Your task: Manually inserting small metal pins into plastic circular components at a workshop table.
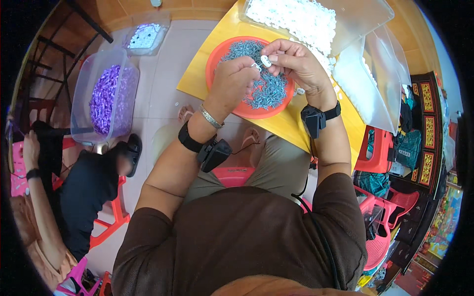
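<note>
My left hand [231,83] is closed in a pinch over the red basin [211,61]. A small white plastic piece [256,66] sticks out at its fingertips. Opposite it, my right hand [300,65] grips a small white oval plastic piece [266,61] between thumb and fingers. The two pieces are close together; whether they touch I cannot tell. Many small blue-grey, screw-like pieces [269,92] fill the basin below. A few loose white pieces [300,91] lie on the yellow table [202,79] beside the basin, near my right wrist.
Clear bins of white pieces [291,22] stand at the table's far right. On the floor to the left are a clear bin [126,106] of purple pieces and a smaller tub [144,37]. Another person's hand [31,150] shows at far left. Red stools [377,153] stand right.
</note>
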Demonstrator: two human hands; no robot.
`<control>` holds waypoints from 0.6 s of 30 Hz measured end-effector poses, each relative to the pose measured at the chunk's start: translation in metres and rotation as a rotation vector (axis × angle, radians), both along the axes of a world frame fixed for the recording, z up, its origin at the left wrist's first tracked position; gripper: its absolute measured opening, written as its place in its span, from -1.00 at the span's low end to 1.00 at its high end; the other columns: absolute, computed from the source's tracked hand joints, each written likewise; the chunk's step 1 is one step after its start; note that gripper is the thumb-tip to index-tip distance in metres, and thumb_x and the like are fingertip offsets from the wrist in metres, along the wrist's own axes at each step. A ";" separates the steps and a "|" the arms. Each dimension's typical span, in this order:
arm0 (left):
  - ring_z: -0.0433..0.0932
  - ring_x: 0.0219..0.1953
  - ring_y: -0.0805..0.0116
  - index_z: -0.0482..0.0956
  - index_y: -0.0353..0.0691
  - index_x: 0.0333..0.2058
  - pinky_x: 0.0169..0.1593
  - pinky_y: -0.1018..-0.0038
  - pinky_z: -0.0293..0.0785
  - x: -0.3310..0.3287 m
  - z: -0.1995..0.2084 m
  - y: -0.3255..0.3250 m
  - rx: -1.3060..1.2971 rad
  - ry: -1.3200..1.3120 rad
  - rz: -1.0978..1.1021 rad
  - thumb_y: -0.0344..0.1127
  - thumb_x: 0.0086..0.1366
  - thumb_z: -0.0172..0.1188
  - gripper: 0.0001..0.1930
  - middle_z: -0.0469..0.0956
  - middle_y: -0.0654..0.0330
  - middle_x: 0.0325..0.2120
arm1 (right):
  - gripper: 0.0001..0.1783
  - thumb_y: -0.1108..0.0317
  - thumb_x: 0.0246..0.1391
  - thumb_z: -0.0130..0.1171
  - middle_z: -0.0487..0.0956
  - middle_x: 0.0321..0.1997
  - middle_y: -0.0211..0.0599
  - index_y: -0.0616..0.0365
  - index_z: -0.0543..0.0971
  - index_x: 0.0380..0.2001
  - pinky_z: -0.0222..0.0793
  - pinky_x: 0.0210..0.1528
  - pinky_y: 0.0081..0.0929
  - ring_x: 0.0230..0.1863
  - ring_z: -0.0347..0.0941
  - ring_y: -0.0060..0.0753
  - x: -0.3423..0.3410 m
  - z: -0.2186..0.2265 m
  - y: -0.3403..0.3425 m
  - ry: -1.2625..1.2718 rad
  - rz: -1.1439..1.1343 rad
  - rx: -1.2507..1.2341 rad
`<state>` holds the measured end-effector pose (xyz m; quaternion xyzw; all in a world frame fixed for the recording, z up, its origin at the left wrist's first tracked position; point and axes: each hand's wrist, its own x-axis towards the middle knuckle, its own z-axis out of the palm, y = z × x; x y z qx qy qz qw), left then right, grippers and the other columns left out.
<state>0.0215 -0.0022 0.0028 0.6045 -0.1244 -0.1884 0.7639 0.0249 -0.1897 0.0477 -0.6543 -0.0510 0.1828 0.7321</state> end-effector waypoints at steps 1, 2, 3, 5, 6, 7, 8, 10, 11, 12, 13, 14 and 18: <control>0.35 -0.68 0.57 0.48 -0.30 -0.59 -0.59 0.61 0.29 0.000 0.000 0.000 0.013 -0.004 0.000 -0.33 0.05 0.03 -0.83 0.38 0.30 -0.73 | -0.80 0.45 0.02 0.17 0.55 -0.46 -0.45 0.24 0.55 -0.24 0.41 -0.34 -0.77 -0.49 0.45 -0.70 0.000 0.001 0.000 0.001 0.000 0.000; 0.35 -0.68 0.57 0.48 -0.30 -0.59 -0.59 0.61 0.29 0.000 0.000 0.000 0.013 -0.003 0.000 -0.33 0.05 0.03 -0.83 0.38 0.30 -0.73 | -0.80 0.44 0.02 0.17 0.54 -0.46 -0.45 0.23 0.55 -0.25 0.40 -0.34 -0.77 -0.49 0.44 -0.71 -0.001 0.001 0.001 -0.024 -0.018 -0.044; 0.35 -0.68 0.56 0.48 -0.31 -0.59 -0.59 0.61 0.29 0.000 0.001 0.000 0.007 0.007 -0.002 -0.33 0.05 0.04 -0.83 0.37 0.30 -0.73 | -0.81 0.44 0.02 0.17 0.54 -0.46 -0.45 0.23 0.55 -0.25 0.39 -0.35 -0.77 -0.49 0.44 -0.71 -0.001 0.002 0.001 -0.050 -0.036 -0.088; 0.35 -0.69 0.56 0.47 -0.31 -0.60 -0.59 0.61 0.29 0.000 0.001 0.000 0.002 0.017 -0.004 -0.34 0.05 0.04 -0.83 0.37 0.29 -0.73 | -0.81 0.44 0.02 0.16 0.54 -0.46 -0.46 0.22 0.56 -0.25 0.38 -0.35 -0.77 -0.49 0.42 -0.72 -0.001 0.002 0.002 -0.084 -0.048 -0.139; 0.35 -0.69 0.56 0.47 -0.31 -0.60 -0.59 0.61 0.28 0.000 0.000 0.000 0.003 0.030 -0.003 -0.34 0.05 0.04 -0.83 0.37 0.29 -0.74 | -0.81 0.43 0.02 0.16 0.54 -0.46 -0.47 0.22 0.56 -0.26 0.37 -0.35 -0.77 -0.49 0.41 -0.73 -0.001 0.002 0.003 -0.120 -0.060 -0.189; 0.35 -0.69 0.56 0.47 -0.32 -0.60 -0.60 0.60 0.28 0.000 0.000 0.000 0.004 0.043 -0.002 -0.34 0.04 0.03 -0.84 0.36 0.29 -0.74 | -0.81 0.43 0.02 0.16 0.54 -0.46 -0.47 0.22 0.56 -0.26 0.37 -0.35 -0.77 -0.49 0.41 -0.73 -0.002 0.002 0.003 -0.120 -0.059 -0.189; 0.35 -0.69 0.56 0.47 -0.32 -0.60 -0.60 0.60 0.28 0.000 -0.001 -0.001 0.004 0.043 -0.003 -0.34 0.04 0.03 -0.84 0.36 0.29 -0.74 | -0.81 0.43 0.02 0.15 0.53 -0.47 -0.47 0.22 0.56 -0.26 0.36 -0.35 -0.76 -0.49 0.40 -0.73 -0.002 0.002 0.004 -0.131 -0.054 -0.209; 0.35 -0.69 0.56 0.47 -0.32 -0.59 -0.60 0.60 0.28 0.000 -0.001 -0.001 0.021 0.024 0.006 -0.34 0.04 0.03 -0.84 0.36 0.29 -0.74 | -0.81 0.43 0.02 0.14 0.53 -0.47 -0.48 0.22 0.56 -0.26 0.35 -0.36 -0.76 -0.49 0.39 -0.73 -0.003 0.003 0.005 -0.143 -0.049 -0.229; 0.35 -0.69 0.56 0.47 -0.32 -0.59 -0.60 0.60 0.28 0.000 -0.001 -0.001 0.021 0.025 0.006 -0.34 0.04 0.03 -0.84 0.36 0.29 -0.74 | -0.81 0.43 0.02 0.14 0.52 -0.48 -0.49 0.22 0.56 -0.26 0.34 -0.36 -0.76 -0.49 0.38 -0.73 -0.004 0.004 0.006 -0.154 -0.050 -0.246; 0.35 -0.69 0.56 0.47 -0.32 -0.59 -0.60 0.60 0.28 0.000 -0.001 -0.001 0.031 0.020 0.006 -0.34 0.05 0.03 -0.83 0.36 0.29 -0.74 | -0.81 0.43 0.02 0.14 0.51 -0.49 -0.50 0.23 0.56 -0.26 0.33 -0.36 -0.76 -0.49 0.38 -0.72 -0.005 0.005 0.006 -0.166 -0.051 -0.263; 0.35 -0.69 0.55 0.47 -0.32 -0.59 -0.60 0.60 0.28 0.000 -0.001 -0.001 0.040 0.016 0.006 -0.34 0.05 0.03 -0.83 0.37 0.29 -0.74 | -0.81 0.43 0.02 0.14 0.51 -0.49 -0.50 0.23 0.56 -0.26 0.33 -0.36 -0.76 -0.49 0.38 -0.72 -0.005 0.006 0.007 -0.165 -0.051 -0.263; 0.35 -0.69 0.55 0.47 -0.32 -0.59 -0.60 0.60 0.28 0.000 -0.003 -0.001 0.040 0.016 0.006 -0.34 0.05 0.03 -0.83 0.37 0.29 -0.74 | -0.81 0.42 0.02 0.14 0.51 -0.49 -0.50 0.23 0.56 -0.26 0.33 -0.36 -0.76 -0.49 0.37 -0.73 -0.006 0.007 0.007 -0.173 -0.051 -0.283; 0.33 -0.68 0.64 0.48 -0.22 -0.50 -0.63 0.72 0.22 0.001 -0.008 -0.001 0.017 0.015 -0.047 -0.30 0.16 0.05 -0.85 0.37 0.38 -0.68 | -0.81 0.42 0.03 0.15 0.51 -0.48 -0.52 0.23 0.56 -0.26 0.31 -0.35 -0.76 -0.46 0.36 -0.76 -0.008 0.007 0.008 -0.226 -0.055 -0.350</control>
